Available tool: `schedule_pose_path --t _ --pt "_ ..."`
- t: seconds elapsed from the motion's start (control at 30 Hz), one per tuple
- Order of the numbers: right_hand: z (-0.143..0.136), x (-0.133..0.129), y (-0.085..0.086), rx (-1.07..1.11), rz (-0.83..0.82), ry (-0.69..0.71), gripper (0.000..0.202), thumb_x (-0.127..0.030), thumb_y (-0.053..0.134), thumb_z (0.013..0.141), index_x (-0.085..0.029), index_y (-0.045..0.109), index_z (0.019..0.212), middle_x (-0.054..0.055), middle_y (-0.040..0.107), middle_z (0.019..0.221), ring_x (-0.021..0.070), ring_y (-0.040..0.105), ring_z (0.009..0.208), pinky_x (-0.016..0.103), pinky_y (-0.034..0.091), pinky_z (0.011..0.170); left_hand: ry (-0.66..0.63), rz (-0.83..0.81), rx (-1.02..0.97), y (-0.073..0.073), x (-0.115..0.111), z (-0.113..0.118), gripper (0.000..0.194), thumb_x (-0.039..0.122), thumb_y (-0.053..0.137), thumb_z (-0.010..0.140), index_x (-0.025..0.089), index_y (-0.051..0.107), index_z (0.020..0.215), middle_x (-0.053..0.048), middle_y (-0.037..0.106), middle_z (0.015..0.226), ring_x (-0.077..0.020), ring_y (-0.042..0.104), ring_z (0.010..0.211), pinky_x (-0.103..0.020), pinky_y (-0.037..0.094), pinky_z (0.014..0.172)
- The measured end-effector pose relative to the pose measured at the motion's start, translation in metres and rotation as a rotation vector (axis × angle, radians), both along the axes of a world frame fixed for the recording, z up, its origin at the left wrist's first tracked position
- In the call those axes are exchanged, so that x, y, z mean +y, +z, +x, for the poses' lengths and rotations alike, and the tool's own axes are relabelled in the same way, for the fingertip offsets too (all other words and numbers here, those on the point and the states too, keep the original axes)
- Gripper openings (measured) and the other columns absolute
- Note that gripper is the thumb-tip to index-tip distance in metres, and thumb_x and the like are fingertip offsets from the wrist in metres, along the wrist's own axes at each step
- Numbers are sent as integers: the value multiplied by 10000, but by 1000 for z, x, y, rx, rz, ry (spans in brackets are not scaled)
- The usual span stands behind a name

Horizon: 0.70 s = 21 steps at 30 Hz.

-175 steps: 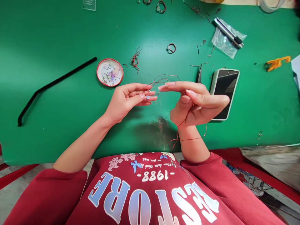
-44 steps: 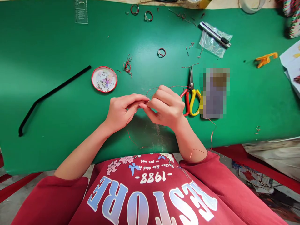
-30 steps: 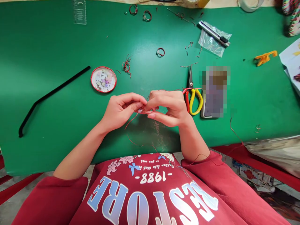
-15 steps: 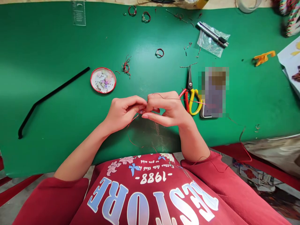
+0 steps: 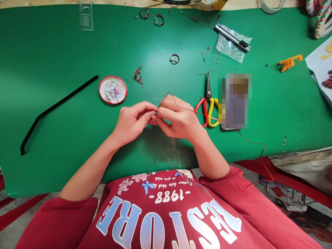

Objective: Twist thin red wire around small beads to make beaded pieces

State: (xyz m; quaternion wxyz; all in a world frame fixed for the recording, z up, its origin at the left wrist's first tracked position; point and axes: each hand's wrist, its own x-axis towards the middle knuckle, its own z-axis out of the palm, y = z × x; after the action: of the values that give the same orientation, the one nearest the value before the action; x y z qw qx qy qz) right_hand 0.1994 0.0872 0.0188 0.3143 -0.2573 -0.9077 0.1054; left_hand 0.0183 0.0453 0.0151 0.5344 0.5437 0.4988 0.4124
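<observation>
My left hand [image 5: 133, 122] and my right hand [image 5: 177, 117] meet fingertip to fingertip over the near middle of the mat. Both are closed in a pinch on a thin dark red cord [image 5: 181, 107]. One length of it loops over the back of my right hand and runs right, across the scissors toward the phone. Another strand [image 5: 146, 157] hangs below my left hand toward the shirt. The exact spot they pinch is mostly hidden by the fingers. Scissors [image 5: 208, 100] with one red and one yellow handle lie just right of my right hand.
A red-rimmed lid [image 5: 100, 90] holds small beads. Behind my hands lie a cord bundle [image 5: 138, 74] and a small bracelet [image 5: 175, 58]. A phone [image 5: 234, 103], a cutter on a plastic bag [image 5: 230, 50], an orange clip [image 5: 290, 63] and a black bent strip [image 5: 62, 100] lie around.
My right hand has turned, its fingers drawing in closer to the left fingertips. The cord over it has shifted and now arches above the knuckles. Both hands moved slightly left.
</observation>
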Motion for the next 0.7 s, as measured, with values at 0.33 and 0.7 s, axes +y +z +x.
schedule_pose_path --t 0.33,0.7 --pt "1 4 -2 192 -152 104 210 -320 519 1029 -185 590 884 -10 553 738 109 493 692 258 447 662 106 4 -151 4 3 2 282 455 768 826 177 721 820 9 723 691 -83 682 585 -172 570 561" --pt "-2 0 8 302 -492 51 275 -357 630 979 -172 575 783 -63 557 624 33 418 528 172 359 491 89 -37 -157 3 4 4 279 448 793 798 180 716 812 9 730 695 -82 656 526 -192 564 534"
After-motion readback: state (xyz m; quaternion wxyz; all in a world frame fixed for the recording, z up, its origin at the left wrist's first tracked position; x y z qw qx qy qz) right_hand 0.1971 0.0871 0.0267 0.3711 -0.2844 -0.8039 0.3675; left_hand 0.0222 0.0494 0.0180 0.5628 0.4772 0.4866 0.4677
